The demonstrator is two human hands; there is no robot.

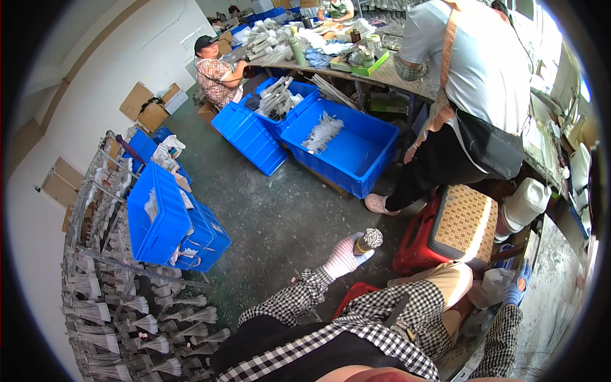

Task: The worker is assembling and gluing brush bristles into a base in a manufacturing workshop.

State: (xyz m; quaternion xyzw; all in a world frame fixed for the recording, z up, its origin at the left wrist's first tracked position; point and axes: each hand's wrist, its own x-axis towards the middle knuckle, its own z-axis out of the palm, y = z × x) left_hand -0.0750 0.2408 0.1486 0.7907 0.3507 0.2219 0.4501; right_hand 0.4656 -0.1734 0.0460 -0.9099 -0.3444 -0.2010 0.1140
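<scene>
My left hand [342,256] wears a white glove and is stretched out over the concrete floor. It grips a small tan cylinder with a speckled grey round head [369,240]. My right hand [517,288], in a blue glove, is low at the right by the edge of a dusty grey work surface [552,305]. Its fingers are small and partly hidden, so what it holds is unclear. Both sleeves are black-and-white check.
A red stool with a woven tan cushion [463,221] stands just beyond my knee, a white jug [526,204] beside it. A person in a white shirt [477,70] stands close. Blue crates [356,149] hold grey bundles. A rack of grey bundles [121,305] fills the left. Another person [216,73] sits far off.
</scene>
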